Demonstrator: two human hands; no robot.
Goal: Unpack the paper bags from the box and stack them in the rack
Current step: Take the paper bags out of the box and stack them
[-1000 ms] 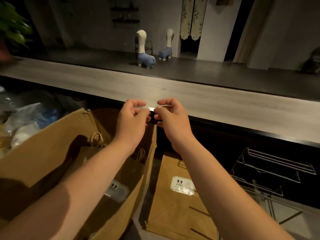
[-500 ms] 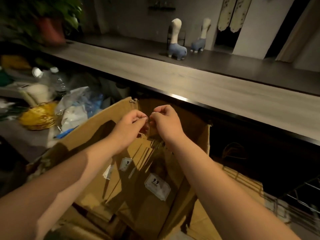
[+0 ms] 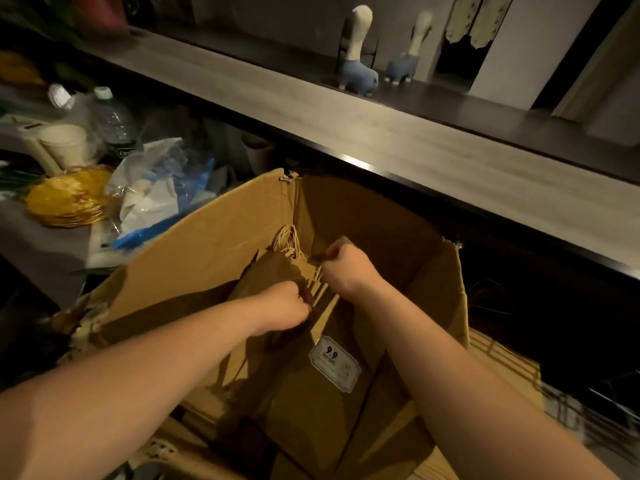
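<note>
Brown cardboard fills the middle of the view: an open box (image 3: 194,258) with torn flap corners, standing below a long grey wooden counter (image 3: 398,133) that runs from ten o'clock to three o'clock; inside it stand the paper bags (image 3: 311,403), upright and packed together, the nearest one bearing a white price label (image 3: 334,362) printed 9.9; their twisted paper-cord handles (image 3: 287,242) stick up at twelve o'clock of the stack.

Both hands reach down into the box; the left hand (image 3: 285,308) is clenched, fingers curled tight round the top edge of a bag at the stack's nine o'clock side; the right hand (image 3: 346,263) is likewise curled, pinching the bags' upper edge just at four o'clock of the handles; what exactly lies under its fingertips is hidden by the knuckles; the two hands sit near each other, not touching.

At eight to ten o'clock of the box lies clutter on a grey surface: a yellow woven basket (image 3: 67,199), crumpled clear and blue plastic wrap (image 3: 162,188), a paper cup (image 3: 64,145) and two plastic water bottles (image 3: 116,123); at one o'clock, beyond the counter, stand two blue-and-white animal figurines (image 3: 358,69); at four o'clock, in deep shadow, a wire rack (image 3: 588,420) shows blurred, with flat brown bags (image 3: 502,372) lying just beside the box.
</note>
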